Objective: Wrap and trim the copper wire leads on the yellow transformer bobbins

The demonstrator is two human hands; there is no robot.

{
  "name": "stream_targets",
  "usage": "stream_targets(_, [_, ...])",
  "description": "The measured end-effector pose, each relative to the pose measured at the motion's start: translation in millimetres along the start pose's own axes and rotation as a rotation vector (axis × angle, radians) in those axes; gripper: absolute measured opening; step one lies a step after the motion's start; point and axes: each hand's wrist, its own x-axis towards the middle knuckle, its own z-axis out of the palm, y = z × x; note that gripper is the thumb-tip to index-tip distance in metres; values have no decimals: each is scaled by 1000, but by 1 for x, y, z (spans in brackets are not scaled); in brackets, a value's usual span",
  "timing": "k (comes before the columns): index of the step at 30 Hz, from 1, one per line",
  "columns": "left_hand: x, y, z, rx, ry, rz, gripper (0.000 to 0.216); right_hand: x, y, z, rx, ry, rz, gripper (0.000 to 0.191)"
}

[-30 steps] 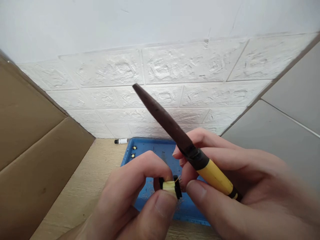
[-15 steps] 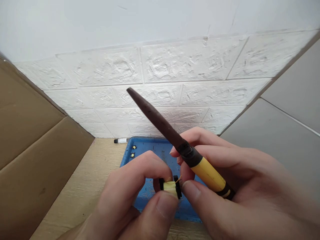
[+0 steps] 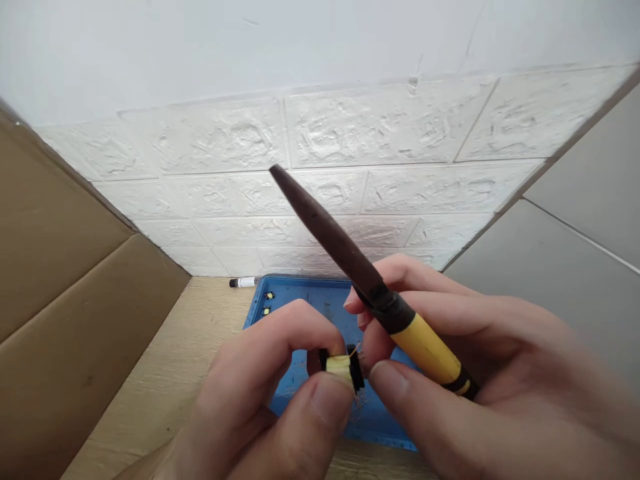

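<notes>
Between the thumb and bent index finger of my left hand [image 3: 285, 373] is a small transformer [image 3: 339, 366], with yellow tape around its middle, black end flanges and thin metal pins on its right side. A fine wire [image 3: 355, 349] sticks up at its right flange. My right hand [image 3: 450, 387] is closed around the yellow and black handle of a tool with a long, dark brown, tapering blade [image 3: 327, 233], which points up and left. The right thumb and index finger are close together beside the pins; whether they pinch the wire is unclear.
Below my hands lies a blue tray [image 3: 300, 287] with wire scraps and two small transformers [image 3: 269, 303] in its far left corner. A black-capped marker [image 3: 243, 283] rests on the wooden table [image 3: 210, 333] by the wall. Cardboard [image 3: 65, 333] stands on the left.
The tool and my right hand have shifted slightly right, away from the transformer. The transformer has turned a little, so its pins show now.
</notes>
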Motion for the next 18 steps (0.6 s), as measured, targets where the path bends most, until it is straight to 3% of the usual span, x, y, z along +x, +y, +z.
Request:
stream_targets(5, [-2, -2, 0, -12, 8, -16, 34, -1, -4, 0, -12, -18, 9, 28])
stream_targets(10, [-8, -2, -1, -25, 44, -47, 19, 2, 1, 3, 9, -26, -20, 32])
stream_targets(18, [-14, -4, -4, 47, 23, -13, 28, -1, 1, 3, 12, -26, -64, 29])
